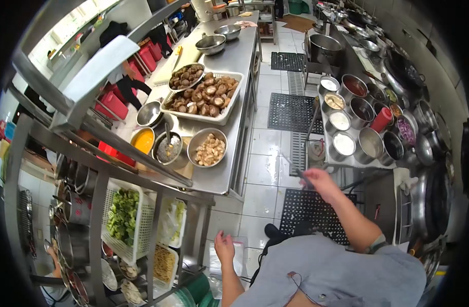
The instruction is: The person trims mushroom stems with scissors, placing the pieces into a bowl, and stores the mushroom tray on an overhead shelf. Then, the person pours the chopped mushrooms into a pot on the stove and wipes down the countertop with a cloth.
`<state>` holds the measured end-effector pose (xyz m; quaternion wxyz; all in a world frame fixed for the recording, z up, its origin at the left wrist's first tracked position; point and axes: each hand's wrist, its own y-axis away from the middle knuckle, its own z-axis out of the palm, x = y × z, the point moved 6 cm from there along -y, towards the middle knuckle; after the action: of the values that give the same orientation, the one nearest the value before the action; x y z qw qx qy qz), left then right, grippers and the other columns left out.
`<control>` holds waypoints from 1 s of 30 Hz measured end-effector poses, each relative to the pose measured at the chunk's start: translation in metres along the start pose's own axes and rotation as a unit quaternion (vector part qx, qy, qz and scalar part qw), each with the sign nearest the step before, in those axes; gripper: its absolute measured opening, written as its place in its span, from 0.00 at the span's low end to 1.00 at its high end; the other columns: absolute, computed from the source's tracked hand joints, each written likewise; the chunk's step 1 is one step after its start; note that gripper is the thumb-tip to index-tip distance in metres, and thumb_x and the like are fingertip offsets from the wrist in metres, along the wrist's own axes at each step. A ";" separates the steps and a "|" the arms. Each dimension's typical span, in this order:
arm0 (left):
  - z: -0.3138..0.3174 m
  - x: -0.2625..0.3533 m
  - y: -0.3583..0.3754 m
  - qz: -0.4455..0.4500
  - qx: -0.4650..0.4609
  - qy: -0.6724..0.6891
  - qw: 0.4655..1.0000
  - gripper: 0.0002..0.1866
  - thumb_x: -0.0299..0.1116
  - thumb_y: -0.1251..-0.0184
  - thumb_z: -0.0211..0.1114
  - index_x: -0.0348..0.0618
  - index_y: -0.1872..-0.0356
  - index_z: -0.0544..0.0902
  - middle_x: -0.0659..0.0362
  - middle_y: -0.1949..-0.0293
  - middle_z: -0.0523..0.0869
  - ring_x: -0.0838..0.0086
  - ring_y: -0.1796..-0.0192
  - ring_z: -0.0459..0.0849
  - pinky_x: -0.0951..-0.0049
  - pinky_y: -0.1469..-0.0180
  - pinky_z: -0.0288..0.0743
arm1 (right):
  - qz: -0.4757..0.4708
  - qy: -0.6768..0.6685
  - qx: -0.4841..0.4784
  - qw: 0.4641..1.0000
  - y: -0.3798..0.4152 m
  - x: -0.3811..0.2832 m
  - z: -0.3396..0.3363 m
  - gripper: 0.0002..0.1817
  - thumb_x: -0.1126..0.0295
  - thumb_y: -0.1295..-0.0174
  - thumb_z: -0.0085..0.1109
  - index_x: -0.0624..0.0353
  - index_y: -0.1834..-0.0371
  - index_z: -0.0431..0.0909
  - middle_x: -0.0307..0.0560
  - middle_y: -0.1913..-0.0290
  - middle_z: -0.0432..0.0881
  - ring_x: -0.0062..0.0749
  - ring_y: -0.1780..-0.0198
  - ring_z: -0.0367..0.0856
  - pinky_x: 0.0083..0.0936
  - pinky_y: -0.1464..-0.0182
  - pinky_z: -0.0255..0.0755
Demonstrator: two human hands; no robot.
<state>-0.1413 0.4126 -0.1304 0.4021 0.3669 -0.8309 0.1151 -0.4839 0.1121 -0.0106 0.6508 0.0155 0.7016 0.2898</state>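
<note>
My right hand (319, 183) is out over the aisle, its fingers closed on a slim, dark-handled tool (299, 173). The far end of that tool is thin and blurred, so I cannot make out its kind. Low in front of my body, my left hand (225, 248) has its fingers loosely bent and apart, with nothing in it. Beside it, lower down, is a clear plastic-like sheet or bag (238, 256). To the left stands a white basket of broccoli (123, 217) on a rack.
A steel table (238, 56) at left bears a basket of mushrooms (206, 97) and a bowl of chopped pieces (208, 150). Pots of sauces and powders (343, 145) crowd the right counter. Black perforated mats (291, 111) lie along the tiled aisle. Other people stand at the far left.
</note>
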 end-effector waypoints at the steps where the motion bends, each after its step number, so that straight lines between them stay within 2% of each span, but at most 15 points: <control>1: -0.008 0.021 -0.011 -0.007 0.013 0.030 0.999 0.22 0.32 0.32 0.65 0.32 0.40 0.77 0.45 0.45 0.82 0.59 0.53 0.87 0.63 0.49 0.82 | -0.023 -0.002 -0.003 1.000 -0.017 -0.020 0.003 0.13 0.68 0.31 0.60 0.63 0.49 0.83 0.38 0.59 0.87 0.19 0.60 0.81 0.19 0.57 0.72; 6: -0.024 0.066 -0.051 0.011 0.083 0.090 0.992 0.22 0.29 0.31 0.64 0.34 0.38 0.77 0.46 0.45 0.81 0.61 0.53 0.86 0.64 0.52 0.83 | -0.163 0.054 -0.010 0.985 -0.117 -0.150 0.017 0.13 0.67 0.33 0.63 0.63 0.51 0.85 0.37 0.63 0.86 0.17 0.62 0.79 0.19 0.59 0.72; 8: -0.027 0.088 -0.055 0.009 0.106 0.093 0.990 0.21 0.29 0.31 0.64 0.35 0.38 0.77 0.47 0.46 0.82 0.61 0.54 0.86 0.65 0.52 0.83 | -0.242 0.156 0.004 0.958 -0.187 -0.190 0.016 0.14 0.67 0.35 0.65 0.64 0.53 0.85 0.41 0.64 0.87 0.20 0.63 0.81 0.22 0.60 0.75; 10: -0.028 0.105 -0.055 0.013 0.125 0.070 0.990 0.21 0.29 0.30 0.64 0.35 0.38 0.77 0.47 0.46 0.82 0.61 0.54 0.86 0.65 0.52 0.83 | -0.262 0.229 0.004 0.938 -0.249 -0.234 0.027 0.15 0.65 0.37 0.67 0.65 0.54 0.86 0.48 0.63 0.89 0.27 0.62 0.85 0.28 0.58 0.78; 12: -0.028 0.110 -0.051 -0.007 0.144 0.055 0.988 0.21 0.29 0.30 0.64 0.35 0.39 0.78 0.46 0.47 0.82 0.61 0.54 0.86 0.65 0.53 0.83 | -0.262 0.305 0.014 0.916 -0.310 -0.270 0.041 0.19 0.61 0.44 0.70 0.66 0.58 0.87 0.58 0.63 0.89 0.39 0.61 0.88 0.35 0.55 0.79; 15: -0.030 0.121 -0.047 -0.050 0.172 0.018 0.984 0.20 0.29 0.30 0.64 0.34 0.39 0.78 0.45 0.47 0.83 0.61 0.54 0.86 0.65 0.53 0.83 | -0.258 0.462 -0.040 0.848 -0.395 -0.307 0.076 0.18 0.62 0.50 0.69 0.66 0.62 0.88 0.62 0.63 0.87 0.50 0.62 0.88 0.40 0.57 0.80; 18: -0.035 0.148 -0.050 -0.095 0.192 -0.012 0.977 0.20 0.28 0.31 0.64 0.32 0.40 0.78 0.45 0.48 0.84 0.61 0.53 0.87 0.65 0.52 0.83 | -0.259 0.578 -0.025 0.773 -0.475 -0.313 0.116 0.15 0.66 0.52 0.65 0.64 0.65 0.89 0.62 0.64 0.87 0.55 0.61 0.87 0.42 0.58 0.81; 19: -0.035 0.159 -0.052 -0.105 0.204 -0.014 0.973 0.20 0.28 0.31 0.64 0.32 0.40 0.78 0.45 0.48 0.84 0.62 0.53 0.87 0.66 0.52 0.83 | -0.187 0.603 -0.090 0.771 -0.472 -0.321 0.126 0.14 0.69 0.51 0.60 0.65 0.64 0.88 0.61 0.62 0.88 0.55 0.58 0.88 0.44 0.58 0.81; 22: -0.037 0.199 -0.060 -0.127 0.223 -0.006 0.967 0.20 0.27 0.31 0.64 0.30 0.40 0.78 0.45 0.47 0.85 0.63 0.50 0.87 0.68 0.51 0.83 | -0.212 0.532 -0.070 0.817 -0.490 -0.325 0.152 0.14 0.69 0.50 0.60 0.65 0.63 0.87 0.61 0.59 0.88 0.53 0.56 0.88 0.44 0.57 0.82; 23: -0.038 0.215 -0.068 -0.131 0.226 -0.001 0.965 0.20 0.27 0.30 0.64 0.30 0.40 0.77 0.45 0.47 0.85 0.64 0.50 0.87 0.68 0.50 0.83 | -0.208 0.544 -0.075 0.809 -0.497 -0.322 0.161 0.15 0.66 0.46 0.63 0.65 0.60 0.87 0.59 0.57 0.88 0.52 0.54 0.88 0.42 0.55 0.82; 26: -0.031 0.267 -0.102 -0.116 0.230 0.033 0.966 0.19 0.26 0.28 0.63 0.29 0.39 0.77 0.45 0.46 0.85 0.66 0.49 0.87 0.69 0.48 0.81 | -0.314 0.506 -0.061 0.801 -0.509 -0.305 0.176 0.15 0.62 0.43 0.66 0.63 0.59 0.87 0.56 0.59 0.89 0.54 0.55 0.87 0.43 0.53 0.81; 27: -0.027 0.274 -0.118 -0.108 0.201 0.067 0.971 0.21 0.26 0.27 0.62 0.28 0.36 0.74 0.44 0.43 0.83 0.66 0.45 0.85 0.69 0.42 0.79 | -0.327 0.452 -0.070 0.827 -0.494 -0.314 0.168 0.17 0.58 0.40 0.68 0.63 0.58 0.87 0.57 0.59 0.88 0.55 0.53 0.85 0.42 0.47 0.79; 29: -0.021 0.295 -0.161 -0.095 0.177 0.147 0.968 0.24 0.25 0.26 0.62 0.28 0.33 0.70 0.43 0.39 0.80 0.65 0.40 0.83 0.68 0.38 0.76 | -0.448 0.330 0.013 0.831 -0.483 -0.316 0.137 0.21 0.54 0.41 0.69 0.60 0.55 0.86 0.56 0.53 0.85 0.52 0.46 0.83 0.40 0.41 0.75; 30: -0.017 0.305 -0.187 -0.089 0.166 0.191 0.963 0.25 0.25 0.26 0.61 0.28 0.31 0.68 0.42 0.37 0.79 0.64 0.38 0.82 0.67 0.36 0.75 | -0.410 0.282 0.009 0.867 -0.476 -0.310 0.116 0.25 0.51 0.42 0.71 0.58 0.50 0.85 0.57 0.47 0.82 0.51 0.41 0.79 0.39 0.38 0.73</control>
<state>-0.1246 0.1308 0.0908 0.4954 0.4723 -0.6717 0.2833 -0.1606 -0.3630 0.0683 0.4850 -0.3502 0.8011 -0.0178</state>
